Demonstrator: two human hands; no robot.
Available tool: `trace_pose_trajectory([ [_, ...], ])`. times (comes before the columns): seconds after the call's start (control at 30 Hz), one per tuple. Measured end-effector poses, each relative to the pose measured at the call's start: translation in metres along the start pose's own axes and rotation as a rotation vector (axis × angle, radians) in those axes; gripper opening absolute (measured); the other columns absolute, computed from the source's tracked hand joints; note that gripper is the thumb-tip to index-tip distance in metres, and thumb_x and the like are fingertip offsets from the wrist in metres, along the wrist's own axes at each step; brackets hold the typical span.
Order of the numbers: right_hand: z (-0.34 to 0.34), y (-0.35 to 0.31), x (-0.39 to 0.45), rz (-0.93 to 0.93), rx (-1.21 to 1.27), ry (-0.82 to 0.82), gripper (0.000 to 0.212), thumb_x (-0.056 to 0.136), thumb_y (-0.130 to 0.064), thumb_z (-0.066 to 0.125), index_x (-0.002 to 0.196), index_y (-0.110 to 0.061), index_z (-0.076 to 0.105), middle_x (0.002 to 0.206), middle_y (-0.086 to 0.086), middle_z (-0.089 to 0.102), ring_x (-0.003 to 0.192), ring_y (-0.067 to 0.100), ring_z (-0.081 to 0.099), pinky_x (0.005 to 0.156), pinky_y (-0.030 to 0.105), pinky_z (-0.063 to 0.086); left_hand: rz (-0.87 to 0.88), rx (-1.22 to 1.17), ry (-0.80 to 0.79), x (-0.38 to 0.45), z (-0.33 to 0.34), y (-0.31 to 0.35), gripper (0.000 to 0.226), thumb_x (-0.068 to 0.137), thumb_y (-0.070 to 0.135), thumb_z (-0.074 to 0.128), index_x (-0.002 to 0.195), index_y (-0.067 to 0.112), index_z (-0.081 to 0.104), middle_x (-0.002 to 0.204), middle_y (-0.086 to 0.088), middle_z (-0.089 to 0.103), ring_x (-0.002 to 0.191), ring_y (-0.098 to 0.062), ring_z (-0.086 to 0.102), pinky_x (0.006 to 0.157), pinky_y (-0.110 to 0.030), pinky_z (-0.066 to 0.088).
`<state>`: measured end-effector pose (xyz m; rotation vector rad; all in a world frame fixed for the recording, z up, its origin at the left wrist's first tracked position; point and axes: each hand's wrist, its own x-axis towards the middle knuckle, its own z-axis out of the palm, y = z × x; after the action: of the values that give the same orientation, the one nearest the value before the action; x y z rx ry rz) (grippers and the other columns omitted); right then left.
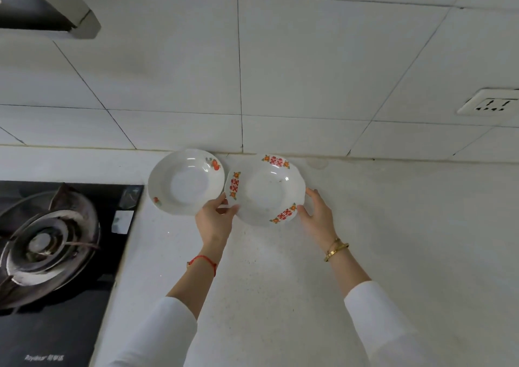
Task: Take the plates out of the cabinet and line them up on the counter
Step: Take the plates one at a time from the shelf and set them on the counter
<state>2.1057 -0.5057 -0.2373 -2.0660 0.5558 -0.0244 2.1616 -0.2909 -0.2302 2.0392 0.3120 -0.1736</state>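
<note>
- Plates: two lie on the white counter (280, 282), near its back edge; the cabinet is out of view.
- Left hand (216, 220) and right hand (317, 215): fingers curl about opposite rims of the red-marked plate (265, 189), loosely closed on it.
- Fruit-marked plate (186, 181): sits beside, rims touching or overlapping; which is unclear.
- Advice: set the held plate flat, clear of its neighbour, both parallel to the tiled wall (280, 71).
- Gas hob (47, 243): lies left; keep the row away.
</note>
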Motion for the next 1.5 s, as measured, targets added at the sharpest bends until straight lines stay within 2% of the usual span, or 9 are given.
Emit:
trace_pose_trajectory([
  [0.13,0.003,0.008,0.017,0.017,0.000,-0.013,0.049,0.092,-0.014,0.056,0.138,-0.020,0.041,0.150,0.007,0.039,0.147,0.024,0.019,0.117,0.048,0.025,-0.029,-0.014,0.022,0.013,0.015,-0.005,0.043,0.078,0.016,0.078,0.119,0.017,0.069,0.099,0.002,0.074,0.079,-0.008,0.064,0.086,-0.020,0.051],
  [0.27,0.007,0.010,0.027,0.015,0.008,-0.033,0.050,0.092,-0.015,0.058,0.139,-0.018,0.042,0.149,0.007,0.041,0.145,0.026,0.023,0.115,0.051,0.029,-0.012,-0.001,0.046,0.017,0.022,-0.008,0.038,0.076,0.013,0.078,0.113,0.019,0.072,0.085,0.009,0.070,0.068,0.007,0.055,0.083,-0.017,0.049],
  [0.47,0.013,0.014,0.034,-0.004,-0.025,-0.031,0.046,0.093,-0.016,0.055,0.138,-0.016,0.042,0.145,0.008,0.043,0.142,0.029,0.028,0.115,0.053,0.025,-0.022,-0.002,0.055,0.018,0.027,-0.014,0.040,0.076,0.010,0.078,0.116,0.018,0.071,0.092,0.003,0.073,0.074,-0.004,0.060,0.087,-0.019,0.046],
  [0.57,0.014,0.017,0.038,-0.001,-0.052,-0.051,0.047,0.094,-0.016,0.053,0.140,-0.016,0.040,0.148,0.008,0.040,0.146,0.027,0.021,0.119,0.054,0.015,-0.041,-0.035,0.035,0.020,0.029,-0.014,0.042,0.078,0.009,0.077,0.118,0.018,0.070,0.091,0.004,0.072,0.075,-0.007,0.062,0.088,-0.021,0.047],
  [0.77,0.013,0.022,0.043,0.025,-0.081,-0.079,0.052,0.096,-0.018,0.051,0.144,-0.014,0.033,0.153,0.007,0.033,0.148,0.027,0.010,0.120,0.048,0.000,-0.037,-0.041,-0.074,0.022,0.030,-0.013,0.051,0.082,0.006,0.073,0.130,0.016,0.060,0.110,-0.005,0.069,0.093,-0.023,0.067,0.093,-0.043,0.055],
  [0.9,0.010,0.019,0.039,0.051,-0.165,-0.078,0.059,0.096,-0.023,0.051,0.147,-0.008,0.026,0.156,0.010,0.027,0.148,0.029,0.008,0.120,0.048,0.000,0.029,0.019,-0.127,0.013,0.023,-0.012,0.057,0.084,0.014,0.072,0.138,0.016,0.051,0.121,-0.003,0.065,0.094,-0.018,0.066,0.095,-0.043,0.053],
  [1.07,-0.001,0.007,0.010,0.041,-0.177,-0.003,0.063,0.097,-0.030,0.049,0.148,-0.007,0.020,0.157,0.013,0.021,0.148,0.030,0.009,0.122,0.046,0.006,0.117,0.108,-0.100,-0.005,0.002,-0.008,0.056,0.089,0.023,0.067,0.141,0.014,0.048,0.135,-0.007,0.057,0.104,-0.019,0.063,0.087,-0.029,0.051],
  [1.27,-0.021,-0.010,-0.049,-0.054,-0.249,0.035,0.060,0.098,-0.033,0.044,0.148,-0.008,0.023,0.157,0.012,0.020,0.148,0.028,0.006,0.122,0.045,0.007,0.355,0.197,-0.051,-0.046,-0.038,-0.004,0.048,0.091,0.021,0.065,0.136,0.011,0.053,0.131,-0.009,0.059,0.110,-0.025,0.061,0.097,-0.044,0.051],
  [1.5,-0.035,-0.029,-0.132,-0.164,-0.267,0.115,0.056,0.099,-0.034,0.042,0.148,-0.012,0.024,0.156,0.007,0.024,0.149,0.025,0.004,0.122,0.039,0.003,0.497,0.228,-0.044,-0.105,-0.083,0.002,0.043,0.092,0.022,0.063,0.133,0.010,0.056,0.130,-0.009,0.060,0.116,-0.028,0.058,0.101,-0.045,0.048],
])
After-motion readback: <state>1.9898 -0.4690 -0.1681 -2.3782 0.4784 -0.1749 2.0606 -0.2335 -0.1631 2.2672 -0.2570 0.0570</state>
